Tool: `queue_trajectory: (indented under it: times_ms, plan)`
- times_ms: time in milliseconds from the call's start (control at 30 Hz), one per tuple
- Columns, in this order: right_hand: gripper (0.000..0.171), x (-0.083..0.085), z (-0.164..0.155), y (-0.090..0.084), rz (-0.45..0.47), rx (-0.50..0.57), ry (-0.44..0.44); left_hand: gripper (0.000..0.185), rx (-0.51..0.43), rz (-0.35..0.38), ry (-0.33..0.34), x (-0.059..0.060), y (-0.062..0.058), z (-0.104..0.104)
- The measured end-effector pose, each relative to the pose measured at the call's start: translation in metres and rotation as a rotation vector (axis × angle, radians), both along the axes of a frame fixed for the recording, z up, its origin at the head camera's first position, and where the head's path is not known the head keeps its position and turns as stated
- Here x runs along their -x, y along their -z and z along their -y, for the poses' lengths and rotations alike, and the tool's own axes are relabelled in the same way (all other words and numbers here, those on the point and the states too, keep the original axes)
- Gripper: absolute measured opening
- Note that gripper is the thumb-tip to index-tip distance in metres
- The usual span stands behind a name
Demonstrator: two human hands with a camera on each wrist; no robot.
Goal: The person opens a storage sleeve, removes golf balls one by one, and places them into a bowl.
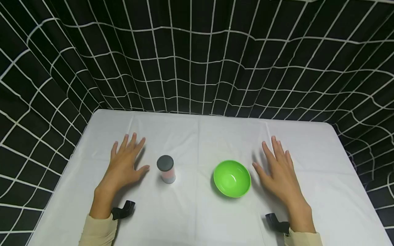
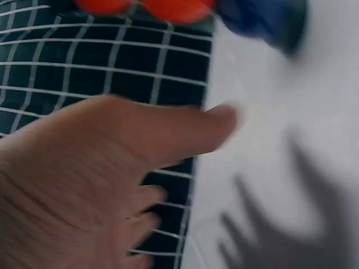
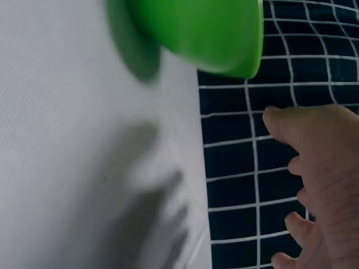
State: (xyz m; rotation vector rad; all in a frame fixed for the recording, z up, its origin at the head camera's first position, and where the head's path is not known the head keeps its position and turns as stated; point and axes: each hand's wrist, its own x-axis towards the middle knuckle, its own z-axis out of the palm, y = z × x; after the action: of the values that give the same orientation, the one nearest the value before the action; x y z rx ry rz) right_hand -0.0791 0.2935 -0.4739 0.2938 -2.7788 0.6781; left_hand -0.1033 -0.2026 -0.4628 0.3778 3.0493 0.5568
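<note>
I've got the left hand (image 1: pixel 123 165) with its fingers fanned wide and holding nothing, same deal on the right hand (image 1: pixel 278 174). Going by the shadows, both look lifted off the white tablecloth (image 1: pixel 197 218). There's a small can (image 1: pixel 167 165) with a dark lid standing upright just beside the left thumb, not touching. The green bowl (image 1: pixel 227 184) sits right way up near the right thumb, also untouched, well apart from the can. Further out I see beige sleeves (image 1: pixel 99 230), then white netting (image 1: pixel 190 61) round the table. Some orange blobs (image 2: pixel 176 8) blur across my left wrist view, can't tell what.
</note>
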Motion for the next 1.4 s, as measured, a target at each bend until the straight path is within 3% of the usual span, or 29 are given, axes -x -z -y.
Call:
queue_trajectory:
  times_ms: [100, 233, 433, 567, 767, 1133, 1400]
  plan:
    - [0.069, -0.006, 0.005, -0.004, -0.061, 0.051, 0.001, 0.081, -0.079, 0.104, 0.107, -0.009, -0.002, -0.004]
    - [0.061, -0.01, 0.017, -0.014, -0.127, 0.137, -0.01, 0.077, -0.261, 0.206, 0.222, -0.012, -0.001, -0.01]
    - [0.05, -0.005, 0.036, -0.034, -0.173, 0.242, -0.069, 0.069, -0.542, 0.352, 0.287, -0.002, 0.007, -0.018]
    - [0.048, -0.008, 0.053, -0.038, -0.131, 0.276, -0.118, 0.065, -0.619, 0.415, 0.297, -0.004, 0.013, -0.021]
    - [0.046, -0.007, 0.077, -0.045, -0.041, 0.297, -0.175, 0.056, -0.659, 0.419, 0.285, -0.001, 0.019, -0.029]
    - [0.046, -0.002, 0.129, -0.063, 0.129, 0.319, -0.27, 0.054, -0.868, 0.474, 0.32, 0.006, 0.029, -0.036]
    - [0.052, -0.006, 0.157, -0.061, 0.135, 0.297, -0.298, 0.051, -0.896, 0.453, 0.326, 0.007, 0.031, -0.043]
